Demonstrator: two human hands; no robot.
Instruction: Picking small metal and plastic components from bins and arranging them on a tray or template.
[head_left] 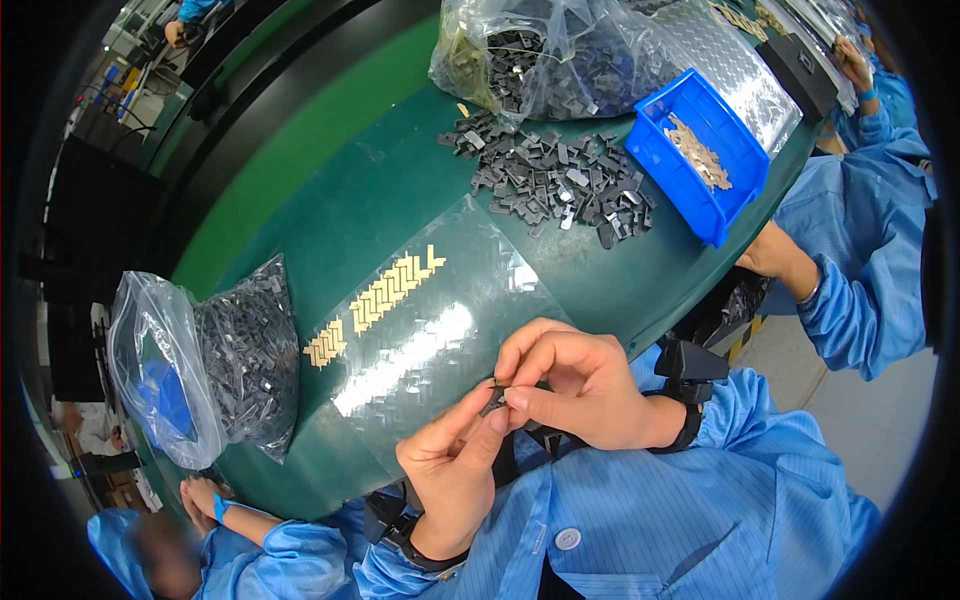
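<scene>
Between the fingertips of both my hands is a small black plastic part (493,402), partly hidden by the fingers. My left hand (452,462) pinches it from below left. From the right, my right hand (580,390) closes thumb and fingers on it. Just beyond my hands lies a clear plastic sheet (400,375) on the green table. Several small tan adhesive-like pieces (395,292) stick to it in slanting rows, with a shorter group (325,343) at the left end. Farther off, a loose pile of black plastic parts (560,180) spreads over the table.
A blue bin (720,215) holding tan scraps (697,152) stands at the right edge. Bags of black parts sit at the back (590,65) and left (250,360). Co-workers in blue sit at right (860,230) and lower left (290,560). A black box (797,75) is at far right.
</scene>
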